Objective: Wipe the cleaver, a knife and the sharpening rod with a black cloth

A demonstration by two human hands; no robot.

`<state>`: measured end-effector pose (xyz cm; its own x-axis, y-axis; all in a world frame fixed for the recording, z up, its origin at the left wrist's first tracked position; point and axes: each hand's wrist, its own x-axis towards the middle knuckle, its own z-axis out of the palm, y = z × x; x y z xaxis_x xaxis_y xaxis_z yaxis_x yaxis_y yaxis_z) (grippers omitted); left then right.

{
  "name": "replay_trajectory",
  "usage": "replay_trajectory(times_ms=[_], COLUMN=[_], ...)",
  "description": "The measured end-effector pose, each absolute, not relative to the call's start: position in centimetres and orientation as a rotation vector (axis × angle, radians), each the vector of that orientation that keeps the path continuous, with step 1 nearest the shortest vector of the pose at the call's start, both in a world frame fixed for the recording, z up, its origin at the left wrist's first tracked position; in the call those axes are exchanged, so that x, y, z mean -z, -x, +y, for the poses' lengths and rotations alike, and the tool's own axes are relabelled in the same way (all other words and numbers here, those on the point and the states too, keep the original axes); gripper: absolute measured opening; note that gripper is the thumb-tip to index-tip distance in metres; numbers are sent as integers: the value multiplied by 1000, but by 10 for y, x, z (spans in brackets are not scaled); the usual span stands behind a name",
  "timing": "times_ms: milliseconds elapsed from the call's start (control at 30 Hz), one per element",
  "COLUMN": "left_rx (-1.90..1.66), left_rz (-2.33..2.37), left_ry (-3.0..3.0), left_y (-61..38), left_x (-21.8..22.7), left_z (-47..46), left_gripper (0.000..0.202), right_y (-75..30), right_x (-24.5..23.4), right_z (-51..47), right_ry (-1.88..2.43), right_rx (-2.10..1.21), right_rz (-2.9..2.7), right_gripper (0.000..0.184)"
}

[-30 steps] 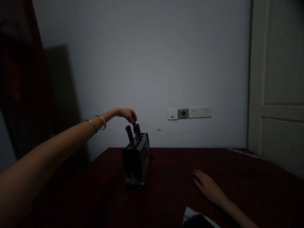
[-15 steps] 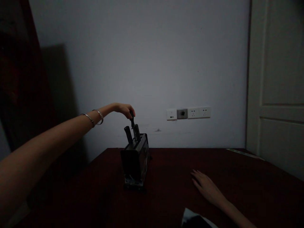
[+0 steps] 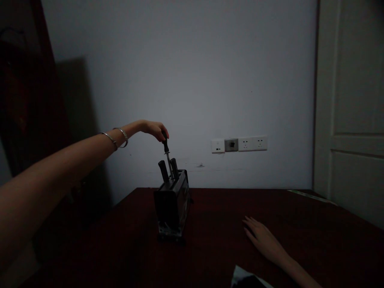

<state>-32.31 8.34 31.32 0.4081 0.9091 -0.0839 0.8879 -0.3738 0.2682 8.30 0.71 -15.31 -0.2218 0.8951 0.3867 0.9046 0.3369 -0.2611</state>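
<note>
1. Really dim shot, so take the small details with a pinch of salt.
2. The left hand is stretched out over the knife block, fingertips pinched shut on the top of a knife handle. Thumb and fingers are clamped right on the end of it.
3. That knife stands nearly upright, straight above the block at 12 o'clock. Its handle is clear of the slot, and a thin strip of blade shows between the handle and the top of the block. The lower end is hidden inside.
4. Two other handles poke out of the block just beside it, tilted a bit toward 11 o'clock and seated much lower.
5. The block itself sits on the dark red table, toward the far edge, at about 10 o'clock from the right hand.
6. The right hand lies palm down on the table, fingers stretched flat, holding nothing, well apart from the block.
7. Two thin bangles are on the left wrist.
8. A row of wall sockets sits at 2 o'clock from the block, and a pale door at 3 o'clock.
9. Something white peeks in at 6 o'clock, near the right forearm. I can't tell what it is.
</note>
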Motion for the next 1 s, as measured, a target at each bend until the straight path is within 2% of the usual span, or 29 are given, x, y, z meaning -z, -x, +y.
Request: replay_trajectory(times_ms=[833, 1000], left_rx=[-217, -280], left_rz=[1634, 1694], left_ry=[-2404, -2399], left_y=[326, 325], left_x=[-375, -384], left_z=[71, 65], left_gripper=[38, 43], right_y=[-84, -83], right_x=[158, 156], right_z=[10, 8], right_ry=[1537, 1567], right_rx=[34, 32], right_rz=[-2121, -2122], right_gripper=[49, 51])
